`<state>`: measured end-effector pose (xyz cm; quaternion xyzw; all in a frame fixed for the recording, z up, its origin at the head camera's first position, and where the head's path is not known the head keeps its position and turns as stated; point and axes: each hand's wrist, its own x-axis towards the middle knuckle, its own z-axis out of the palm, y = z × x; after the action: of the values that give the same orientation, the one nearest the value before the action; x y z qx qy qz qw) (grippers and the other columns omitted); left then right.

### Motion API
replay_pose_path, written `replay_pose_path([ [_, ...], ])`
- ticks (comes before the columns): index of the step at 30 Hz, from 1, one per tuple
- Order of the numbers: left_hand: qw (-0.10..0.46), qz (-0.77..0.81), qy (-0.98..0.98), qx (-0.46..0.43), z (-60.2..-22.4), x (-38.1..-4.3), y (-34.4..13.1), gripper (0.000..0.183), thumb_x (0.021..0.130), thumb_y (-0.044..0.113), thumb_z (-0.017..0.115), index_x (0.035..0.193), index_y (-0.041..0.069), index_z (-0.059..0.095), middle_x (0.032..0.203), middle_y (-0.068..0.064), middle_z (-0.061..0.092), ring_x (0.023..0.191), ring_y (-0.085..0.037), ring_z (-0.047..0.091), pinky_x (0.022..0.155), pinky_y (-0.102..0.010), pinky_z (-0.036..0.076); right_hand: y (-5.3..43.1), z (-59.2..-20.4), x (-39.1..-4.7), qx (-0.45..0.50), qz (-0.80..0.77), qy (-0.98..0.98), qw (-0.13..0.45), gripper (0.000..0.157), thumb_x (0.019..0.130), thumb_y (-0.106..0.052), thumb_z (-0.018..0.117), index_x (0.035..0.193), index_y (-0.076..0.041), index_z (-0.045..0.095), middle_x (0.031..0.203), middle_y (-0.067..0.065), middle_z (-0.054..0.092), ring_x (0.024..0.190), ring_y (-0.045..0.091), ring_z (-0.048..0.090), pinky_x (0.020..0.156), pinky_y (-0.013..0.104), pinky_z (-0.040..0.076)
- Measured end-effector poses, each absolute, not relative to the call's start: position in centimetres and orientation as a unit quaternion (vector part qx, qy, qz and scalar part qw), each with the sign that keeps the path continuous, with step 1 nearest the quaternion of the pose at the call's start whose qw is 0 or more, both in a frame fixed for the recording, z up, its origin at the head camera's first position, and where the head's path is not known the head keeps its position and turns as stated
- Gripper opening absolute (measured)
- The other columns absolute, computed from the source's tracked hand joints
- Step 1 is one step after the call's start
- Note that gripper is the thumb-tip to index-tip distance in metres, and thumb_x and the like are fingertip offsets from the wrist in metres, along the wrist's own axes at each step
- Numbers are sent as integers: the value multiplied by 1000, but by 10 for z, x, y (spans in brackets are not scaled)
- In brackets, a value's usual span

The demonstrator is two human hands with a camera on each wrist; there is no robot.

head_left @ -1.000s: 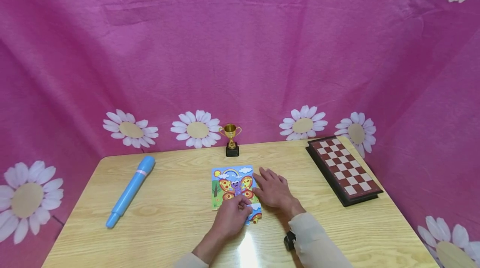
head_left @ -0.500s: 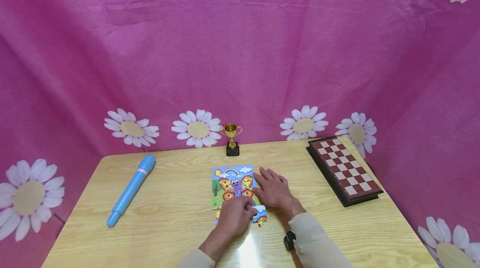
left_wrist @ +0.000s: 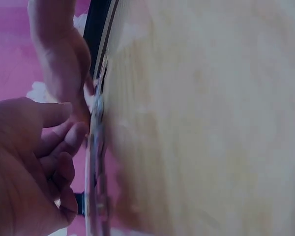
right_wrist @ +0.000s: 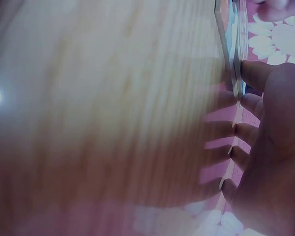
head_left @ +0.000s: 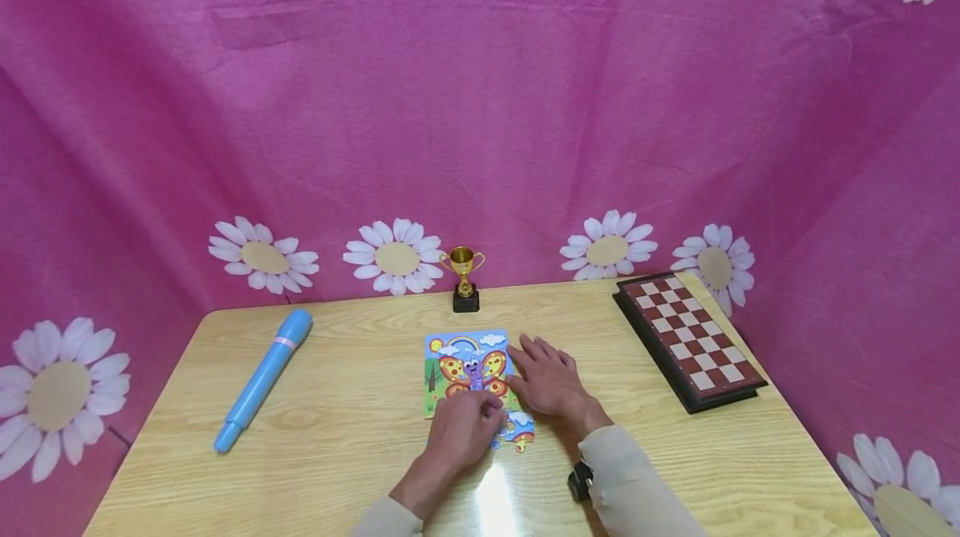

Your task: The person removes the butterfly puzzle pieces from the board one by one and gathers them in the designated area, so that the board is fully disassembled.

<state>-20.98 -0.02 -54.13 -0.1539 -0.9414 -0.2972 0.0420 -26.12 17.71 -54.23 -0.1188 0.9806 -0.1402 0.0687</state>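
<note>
A butterfly jigsaw puzzle (head_left: pixel 465 353) lies on the table, its upper part joined. Below its lower right corner, a puzzle piece (head_left: pixel 520 429) with a cloud and a red arc sits slightly out of line with it. My left hand (head_left: pixel 463 429) is over the puzzle's lower edge and hides pieces there. In the left wrist view its fingers (left_wrist: pixel 64 169) are curled, with no piece seen between them and the thumb. My right hand (head_left: pixel 551 383) rests at the puzzle's right side, fingers spread on the table. The thumb (right_wrist: pixel 255 73) touches the puzzle's edge in the right wrist view.
A gold trophy cup (head_left: pixel 465 283) on a black base stands behind the puzzle. To the left lies a long blue tube-like object (head_left: pixel 262 378). A folded chessboard box (head_left: pixel 690 341) is at the right. Pink cloth (head_left: pixel 480 103) with daisies hangs around the table (head_left: pixel 337 404).
My left hand shifted right and then back left over the lower pieces. The lower right piece moved a little to the right. My right hand stayed in place.
</note>
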Motion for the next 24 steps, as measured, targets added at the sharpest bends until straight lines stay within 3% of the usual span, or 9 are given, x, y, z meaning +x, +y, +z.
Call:
replay_pose_path([
  [4, 27, -333, -935, -121, -533, -217, -10, 13, 85, 30, 67, 91, 20, 74, 75, 15, 65, 67, -3, 54, 62, -23, 40, 177, -541, -261, -117, -144, 980, 70, 56, 98, -44, 46, 149, -22, 38, 160, 8, 26, 148, 33, 22, 112, 59, 21],
  [9, 6, -357, -931, -71, -528, -227, -28, 14, 88, 29, 65, 96, 19, 71, 78, 12, 59, 66, -6, 47, 61, -23, 36, 177, -542, -261, -109, -148, 980, 76, 56, 98, -45, 45, 149, -23, 37, 160, 7, 25, 148, 32, 20, 113, 58, 20],
  [20, 14, -367, -929, -39, -529, -237, -64, 17, 84, 26, 66, 98, 16, 69, 82, 6, 62, 76, -11, 51, 69, -29, 39, 173, -545, -259, -95, -157, 980, 77, 56, 97, -44, 46, 149, -24, 37, 161, 6, 23, 149, 31, 18, 114, 57, 19],
  [24, 10, -367, -929, -40, -532, -240, -71, 22, 85, 28, 68, 102, 15, 69, 91, 2, 64, 83, -13, 53, 75, -32, 42, 173, -544, -259, -94, -158, 980, 74, 56, 98, -43, 46, 149, -23, 37, 161, 6, 23, 149, 31, 18, 114, 57, 19],
])
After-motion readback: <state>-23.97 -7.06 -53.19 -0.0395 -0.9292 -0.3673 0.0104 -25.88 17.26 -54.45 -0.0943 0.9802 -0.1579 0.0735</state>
